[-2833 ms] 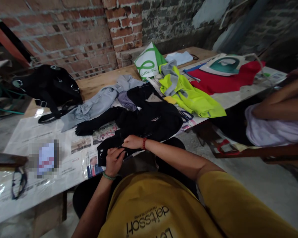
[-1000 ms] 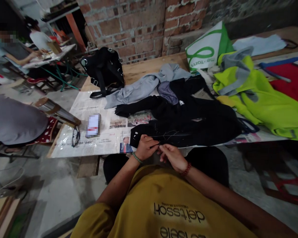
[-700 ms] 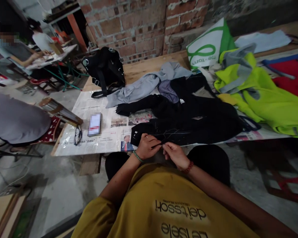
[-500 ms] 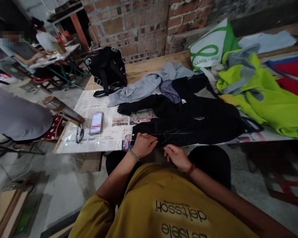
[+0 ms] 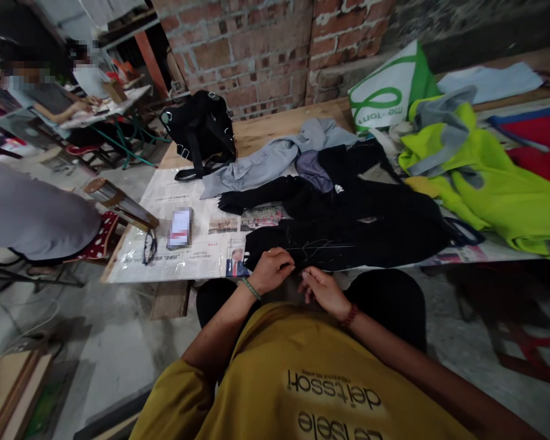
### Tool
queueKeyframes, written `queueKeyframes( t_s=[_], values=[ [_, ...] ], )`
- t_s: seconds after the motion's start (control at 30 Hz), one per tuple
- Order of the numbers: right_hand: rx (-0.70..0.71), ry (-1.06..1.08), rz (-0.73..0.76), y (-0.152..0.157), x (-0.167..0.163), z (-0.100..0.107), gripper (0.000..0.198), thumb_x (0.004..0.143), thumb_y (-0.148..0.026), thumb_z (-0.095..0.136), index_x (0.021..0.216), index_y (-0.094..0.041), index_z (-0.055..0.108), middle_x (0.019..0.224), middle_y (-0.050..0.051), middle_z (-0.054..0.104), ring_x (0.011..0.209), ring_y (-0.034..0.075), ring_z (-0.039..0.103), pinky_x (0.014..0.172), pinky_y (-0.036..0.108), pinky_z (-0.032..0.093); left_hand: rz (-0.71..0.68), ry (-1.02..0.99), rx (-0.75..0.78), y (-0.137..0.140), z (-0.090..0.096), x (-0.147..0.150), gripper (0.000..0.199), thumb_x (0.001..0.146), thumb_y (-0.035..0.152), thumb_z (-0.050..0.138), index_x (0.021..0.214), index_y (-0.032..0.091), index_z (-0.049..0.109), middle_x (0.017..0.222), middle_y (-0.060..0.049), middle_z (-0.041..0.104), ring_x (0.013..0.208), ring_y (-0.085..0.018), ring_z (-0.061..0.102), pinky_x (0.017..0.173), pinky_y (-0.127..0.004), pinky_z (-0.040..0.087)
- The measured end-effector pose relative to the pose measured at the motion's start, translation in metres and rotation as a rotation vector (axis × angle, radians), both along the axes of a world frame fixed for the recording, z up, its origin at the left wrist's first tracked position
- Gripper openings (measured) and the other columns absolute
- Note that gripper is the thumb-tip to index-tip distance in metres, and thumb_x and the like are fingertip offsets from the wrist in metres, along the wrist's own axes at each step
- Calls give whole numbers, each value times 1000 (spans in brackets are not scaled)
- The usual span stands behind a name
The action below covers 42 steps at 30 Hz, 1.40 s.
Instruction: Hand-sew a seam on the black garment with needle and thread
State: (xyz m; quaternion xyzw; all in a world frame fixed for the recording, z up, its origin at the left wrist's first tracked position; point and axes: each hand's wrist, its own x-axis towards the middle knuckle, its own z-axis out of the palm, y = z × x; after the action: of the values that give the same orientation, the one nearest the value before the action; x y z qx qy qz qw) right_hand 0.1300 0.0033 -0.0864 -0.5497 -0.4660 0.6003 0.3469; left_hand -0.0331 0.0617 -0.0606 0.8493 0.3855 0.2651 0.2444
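A black garment (image 5: pixel 371 235) lies spread over the table's near side, with loose pale threads (image 5: pixel 318 247) across its front panel. At the garment's near edge, my left hand (image 5: pixel 271 271) has its thumb and fingers pinched together, pointing right. Just off that edge, above my lap, my right hand (image 5: pixel 323 290) is closed in a pinch too, its fingertips a short gap from the left ones. Whatever is between the fingers of either hand is too small to make out.
Newspaper (image 5: pixel 201 263) covers the table, with a phone (image 5: pixel 180 227), glasses (image 5: pixel 150 246) and a bamboo tube (image 5: pixel 121 203) at left. Behind are a black bag (image 5: pixel 201 131) and grey cloth (image 5: pixel 266 162); at right, yellow-green clothing (image 5: pixel 495 171) and a green-white bag (image 5: pixel 389 88). Other people sit at left.
My left hand has shifted slightly right and its fingers have curled in closer to my right fingertips. My right hand stays nearly in place. The garment has not visibly moved.
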Motion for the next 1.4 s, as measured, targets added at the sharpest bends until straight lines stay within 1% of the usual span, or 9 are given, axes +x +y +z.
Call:
queueKeyframes(
  t_s=[0.1, 0.23, 0.33, 0.4, 0.6, 0.8, 1.03, 1.23, 1.4],
  values=[
    [31, -44, 8, 2, 1, 0, 27, 78, -46, 41, 76, -19, 49, 62, -2, 60, 39, 8, 51, 41, 20, 37, 12, 29, -4, -2, -1, 1, 11, 82, 18, 54, 83, 19, 65, 82, -2, 67, 80, -13, 61, 78, -27, 45],
    [127, -229, 37, 6, 4, 2, 27, 79, -41, 42, 69, -19, 56, 49, -4, 53, 42, 9, 49, 46, 21, 37, 12, 31, 5, -3, -5, 1, 13, 79, 18, 58, 89, 18, 66, 83, -3, 69, 80, -14, 63, 78, -28, 47],
    [139, -290, 48, 8, 5, 4, 30, 79, -41, 43, 62, -19, 54, 45, -4, 49, 40, 9, 46, 45, 21, 34, -9, 43, 28, -4, -7, 3, 11, 78, 18, 59, 84, 19, 68, 79, -3, 69, 76, -14, 63, 76, -28, 46],
    [144, -308, 45, 8, 5, 5, 32, 80, -40, 42, 57, -20, 50, 45, -4, 48, 38, 8, 43, 42, 21, 32, 17, 53, 38, -6, -6, 4, 10, 78, 17, 59, 82, 19, 68, 78, -2, 69, 75, -14, 63, 77, -29, 44],
    [131, -249, 41, 5, 1, 5, 31, 82, -39, 37, 59, -20, 47, 47, -4, 51, 35, 7, 41, 39, 20, 31, 203, 117, 91, -11, -2, 11, 10, 80, 17, 55, 79, 20, 64, 79, -2, 67, 79, -15, 60, 79, -33, 39],
    [101, -208, 8, 8, 0, 9, 26, 81, -37, 38, 61, -21, 46, 45, -6, 48, 32, 7, 38, 37, 20, 28, 177, 170, 170, -11, -6, 15, 10, 82, 17, 52, 83, 19, 63, 81, -4, 66, 82, -17, 59, 80, -36, 35],
    [175, -261, 10, 7, 3, 7, 31, 82, -38, 36, 60, -21, 48, 45, -5, 48, 34, 8, 39, 39, 21, 30, 325, 113, 139, -10, -12, 22, 8, 82, 17, 53, 82, 19, 61, 82, -3, 66, 81, -17, 59, 78, -36, 34],
    [94, -200, -29, 11, 0, 7, 27, 80, -37, 39, 61, -20, 47, 45, -6, 48, 30, 7, 39, 34, 20, 27, 228, 168, 205, -11, -12, 21, 11, 84, 17, 50, 84, 19, 62, 84, -4, 67, 85, -17, 58, 82, -37, 33],
    [97, -198, -22, 11, -1, 9, 27, 80, -36, 38, 61, -20, 48, 44, -6, 47, 30, 6, 38, 34, 19, 27, 355, 196, 168, -6, -9, 23, 10, 82, 18, 52, 81, 20, 62, 84, -2, 67, 84, -16, 58, 80, -35, 33]
  ],
)
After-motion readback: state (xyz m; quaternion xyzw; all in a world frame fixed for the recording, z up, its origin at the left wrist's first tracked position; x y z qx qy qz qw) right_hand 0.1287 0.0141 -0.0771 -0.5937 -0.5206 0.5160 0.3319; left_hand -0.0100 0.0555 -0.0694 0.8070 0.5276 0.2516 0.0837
